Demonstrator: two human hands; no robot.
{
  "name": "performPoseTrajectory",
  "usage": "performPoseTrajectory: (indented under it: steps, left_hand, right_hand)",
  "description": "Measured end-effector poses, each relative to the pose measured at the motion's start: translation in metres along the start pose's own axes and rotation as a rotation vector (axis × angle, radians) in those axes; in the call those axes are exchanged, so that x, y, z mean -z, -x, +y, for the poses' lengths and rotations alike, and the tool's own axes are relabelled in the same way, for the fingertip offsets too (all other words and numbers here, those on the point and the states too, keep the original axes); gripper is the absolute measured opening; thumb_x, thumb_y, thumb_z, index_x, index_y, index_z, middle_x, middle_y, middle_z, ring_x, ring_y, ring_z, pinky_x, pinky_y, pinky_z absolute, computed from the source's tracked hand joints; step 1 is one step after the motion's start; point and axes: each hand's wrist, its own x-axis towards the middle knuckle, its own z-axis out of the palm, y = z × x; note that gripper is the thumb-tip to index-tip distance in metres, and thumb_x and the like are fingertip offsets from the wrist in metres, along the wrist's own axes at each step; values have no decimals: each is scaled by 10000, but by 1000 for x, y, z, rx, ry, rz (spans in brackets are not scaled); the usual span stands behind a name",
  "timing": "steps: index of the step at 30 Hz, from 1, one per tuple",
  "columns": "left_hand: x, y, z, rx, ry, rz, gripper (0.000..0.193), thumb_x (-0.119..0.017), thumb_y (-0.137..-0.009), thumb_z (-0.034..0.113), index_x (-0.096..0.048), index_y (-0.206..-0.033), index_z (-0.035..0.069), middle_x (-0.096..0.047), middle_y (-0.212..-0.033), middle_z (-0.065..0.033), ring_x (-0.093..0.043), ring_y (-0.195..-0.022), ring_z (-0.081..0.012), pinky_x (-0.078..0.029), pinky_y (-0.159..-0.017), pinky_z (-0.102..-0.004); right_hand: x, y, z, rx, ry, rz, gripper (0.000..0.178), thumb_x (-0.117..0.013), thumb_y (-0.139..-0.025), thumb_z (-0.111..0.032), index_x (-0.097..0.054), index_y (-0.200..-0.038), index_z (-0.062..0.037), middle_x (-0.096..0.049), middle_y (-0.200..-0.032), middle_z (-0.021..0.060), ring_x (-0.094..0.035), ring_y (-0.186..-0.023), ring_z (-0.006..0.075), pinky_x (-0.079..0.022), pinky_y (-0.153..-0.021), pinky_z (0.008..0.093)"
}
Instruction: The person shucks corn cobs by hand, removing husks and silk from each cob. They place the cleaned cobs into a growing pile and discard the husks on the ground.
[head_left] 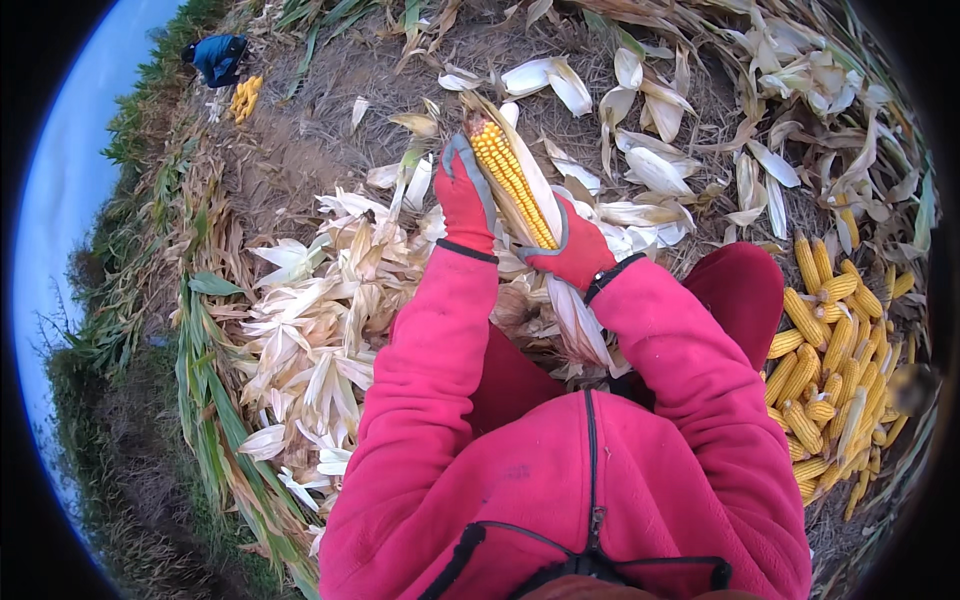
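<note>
An ear of corn (507,178) is held up in front of me, tilted, its yellow kernels bare on the upper left face. Pale dry husk (538,185) still runs along its right side and trails down toward my lap. My left hand (465,200), in a red and grey work glove, is closed on the ear's left side near its upper end. Around the lower end, my right hand (578,248) in a matching glove grips the ear and husk. Loose stripped husks (335,300) lie heaped on the ground to the left of my hands.
Husked yellow corn ears (830,370) form a pile by my right knee. More dry husks (655,170) and stalks (880,110) are scattered ahead and to the right. Green-brown leaves (205,380) line the left. Far left, a person in blue (217,58) bends beside another small corn pile (245,98).
</note>
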Motion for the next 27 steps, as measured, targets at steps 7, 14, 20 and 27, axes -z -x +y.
performPoseTrajectory:
  steps: [7, 14, 20, 27]
  left_hand:
    - [12, -15, -5, 75, 188, 13, 269, -519, -944, 301, -589, -998, 47, -567, -851, 11, -515, -761, -62, -425, -669, -222]
    - [23, -16, -28, 188, 365, 62, 216, -539, -926, 230, -583, -990, 28, -585, -879, -7, -523, -792, -90, -438, -736, -243]
    - [22, -10, -29, 230, 393, 18, 232, -450, -955, 236, -566, -978, 36, -587, -886, -17, -538, -797, -104, -443, -747, -256]
    - [13, -1, 0, 33, 97, 17, 423, -435, -962, 421, -573, -967, 22, -569, -847, -25, -508, -745, -103, -416, -697, -241]
  right_hand:
    - [1, -1, 5, -12, 206, 96, 975, -819, -578, -295, -319, -1380, -52, -534, -1221, 195, -530, -1140, 313, -420, -952, 362]
    - [1, -1, 19, 84, 305, 74, 919, -777, -604, -356, -344, -1362, -69, -537, -1214, 180, -557, -1086, 310, -445, -908, 377]
    - [-1, 6, 24, 97, 178, -91, 912, -779, -586, -382, -365, -1332, -59, -577, -1142, 196, -568, -1057, 332, -453, -891, 388]
    - [-13, 14, 32, 140, -4, -213, 981, -795, -562, -397, -334, -1352, -43, -578, -1139, 226, -565, -1055, 360, -442, -899, 406]
